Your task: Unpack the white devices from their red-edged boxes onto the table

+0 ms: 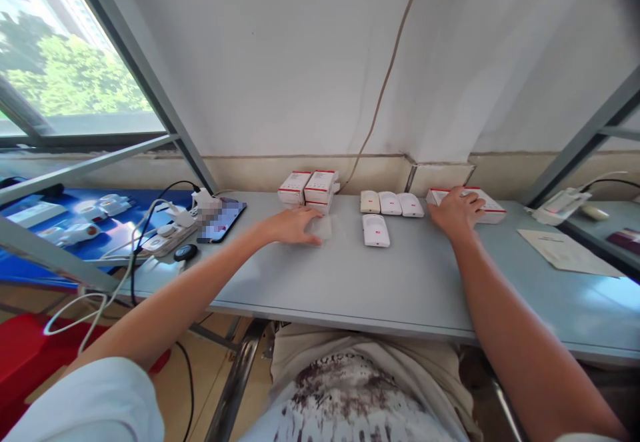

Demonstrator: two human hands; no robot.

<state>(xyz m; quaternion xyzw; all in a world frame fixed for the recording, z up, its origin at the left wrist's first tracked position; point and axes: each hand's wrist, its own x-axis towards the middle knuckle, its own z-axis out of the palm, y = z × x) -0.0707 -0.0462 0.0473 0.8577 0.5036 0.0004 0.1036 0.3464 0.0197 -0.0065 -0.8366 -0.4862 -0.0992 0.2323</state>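
My left hand (299, 226) is low over the desk, its thumb and fingers apart. It touches a piece of clear plastic (325, 229) that is hard to make out against the surface. Right behind it stand small white boxes with red edges (320, 185). My right hand (457, 212) is on a white and red box (491, 207) by the wall, its fingers curled over the top. Between my hands lie white sensor-like devices: a row of three (390, 203), the leftmost of them cream, and a single one (376, 231) in front.
To the left are a phone (225, 221), a power strip with plugs (173, 234) and loose cables. Metal frame posts (187, 152) rise at both sides. On the right lie a paper sheet (567, 250) and a clear stand (560, 205). The wall closes off the back.
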